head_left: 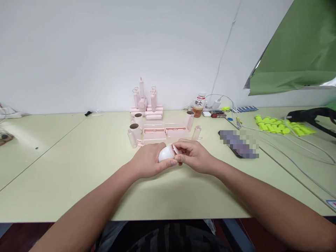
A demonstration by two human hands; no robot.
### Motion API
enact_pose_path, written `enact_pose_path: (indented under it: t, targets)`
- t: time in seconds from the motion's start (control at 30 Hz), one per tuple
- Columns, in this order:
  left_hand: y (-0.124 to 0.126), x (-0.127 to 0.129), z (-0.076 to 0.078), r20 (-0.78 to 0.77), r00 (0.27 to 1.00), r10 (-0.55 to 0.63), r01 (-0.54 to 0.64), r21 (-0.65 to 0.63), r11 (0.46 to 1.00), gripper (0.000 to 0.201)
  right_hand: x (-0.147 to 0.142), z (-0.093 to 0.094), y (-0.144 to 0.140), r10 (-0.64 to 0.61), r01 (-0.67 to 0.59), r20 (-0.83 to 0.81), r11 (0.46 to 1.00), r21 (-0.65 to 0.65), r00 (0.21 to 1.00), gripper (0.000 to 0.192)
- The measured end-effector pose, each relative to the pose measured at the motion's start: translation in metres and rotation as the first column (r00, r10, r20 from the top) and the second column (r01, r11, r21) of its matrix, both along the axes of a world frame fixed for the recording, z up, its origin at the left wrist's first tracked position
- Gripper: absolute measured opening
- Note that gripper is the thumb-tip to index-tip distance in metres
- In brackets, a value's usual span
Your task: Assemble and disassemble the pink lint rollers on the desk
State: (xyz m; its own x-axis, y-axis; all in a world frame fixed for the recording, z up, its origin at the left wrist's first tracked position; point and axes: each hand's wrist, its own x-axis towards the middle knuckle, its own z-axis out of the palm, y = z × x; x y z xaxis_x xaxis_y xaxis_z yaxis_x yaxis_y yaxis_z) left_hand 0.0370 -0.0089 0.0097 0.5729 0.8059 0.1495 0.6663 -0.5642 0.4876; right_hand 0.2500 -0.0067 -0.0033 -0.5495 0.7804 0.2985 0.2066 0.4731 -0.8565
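Head view: white rounded roller (166, 153), hand-held

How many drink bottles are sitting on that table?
1. A single drink bottle with an orange label stands at the back of the table, by the wall, beside the white cables. Others could be hidden behind the pink parts.

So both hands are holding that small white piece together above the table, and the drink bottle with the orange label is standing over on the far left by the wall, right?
Not quite. The head view shows the drink bottle standing to the right of the pink parts, by the wall, not on the far left. The rest holds: the left hand and right hand hold the small white piece together.
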Motion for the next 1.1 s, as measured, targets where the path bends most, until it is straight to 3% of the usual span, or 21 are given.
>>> enact_pose_path:
  t: [0.47, 0.83, 0.97, 1.03, 1.1]
  targets:
    - [0.000, 0.002, -0.002, -0.002, 1.000, 0.016, -0.016, -0.003, 1.000, 0.056, 0.002, 0.000, 0.000, -0.048, 0.031, 0.107, 0.987, 0.155, 0.993, 0.034]
    - [0.001, 0.003, -0.004, 0.044, 0.998, 0.053, -0.052, -0.028, 0.998, 0.053, 0.003, -0.001, 0.002, -0.100, 0.071, 0.129, 0.976, 0.207, 0.987, 0.033]
    - [0.001, 0.006, -0.007, 0.079, 0.993, 0.085, -0.083, -0.028, 0.996, 0.046, 0.001, -0.007, 0.003, -0.147, 0.137, 0.057, 0.978, 0.155, 0.987, 0.036]
    - [0.002, 0.007, -0.009, 0.097, 0.991, 0.097, -0.094, -0.034, 0.995, 0.045, 0.003, -0.007, 0.004, -0.217, 0.207, 0.027, 0.956, 0.209, 0.976, 0.034]
    - [0.002, 0.006, -0.011, 0.122, 0.985, 0.123, -0.120, -0.031, 0.992, 0.045, 0.008, -0.003, 0.008, -0.359, 0.341, -0.009, 0.877, 0.339, 0.933, 0.030]
